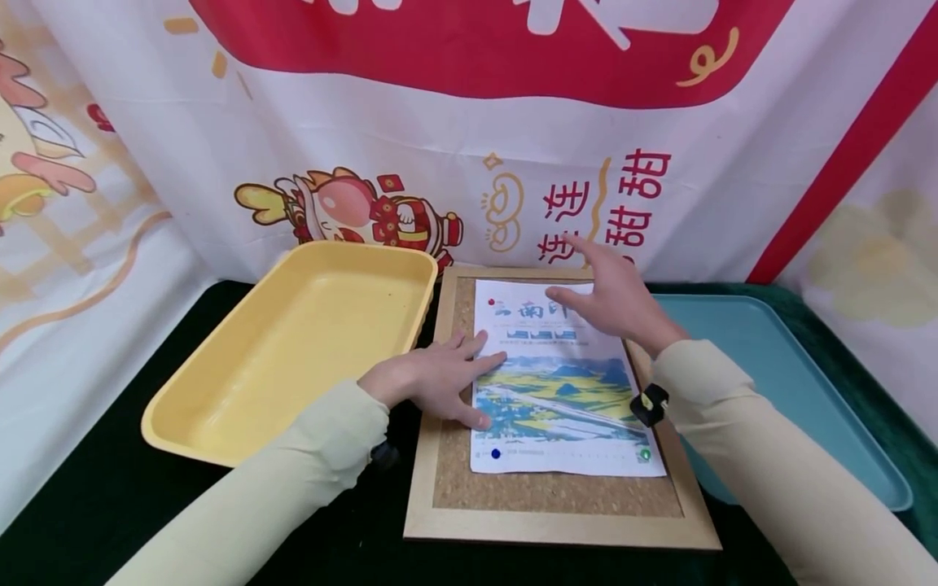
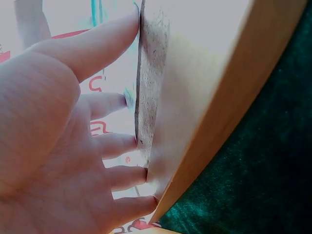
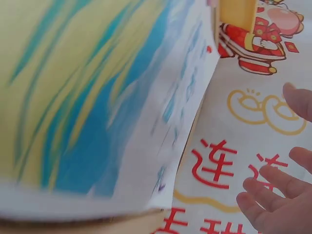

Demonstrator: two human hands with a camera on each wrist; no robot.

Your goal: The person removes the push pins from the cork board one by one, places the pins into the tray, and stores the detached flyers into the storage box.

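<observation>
A printed sheet of paper (image 1: 564,399) with a blue and yellow landscape lies on a wood-framed cork board (image 1: 557,495). Round pins mark three of its corners: a red pin (image 1: 491,302) upper left, a blue pin (image 1: 496,453) lower left and a green pin (image 1: 646,455) lower right. My right hand (image 1: 615,295) hides the upper right corner. It hovers over that part with fingers extended and holds nothing; in the right wrist view the fingers (image 3: 265,192) look apart from the sheet. Spread out, my left hand (image 1: 443,378) rests at the sheet's left edge.
To the left stands a yellow tray (image 1: 315,342), and a blue tray (image 1: 777,374) lies to the right, partly behind my right forearm. Dark green cloth (image 1: 330,537) covers the table. A printed white and red curtain (image 1: 410,122) hangs close behind the board.
</observation>
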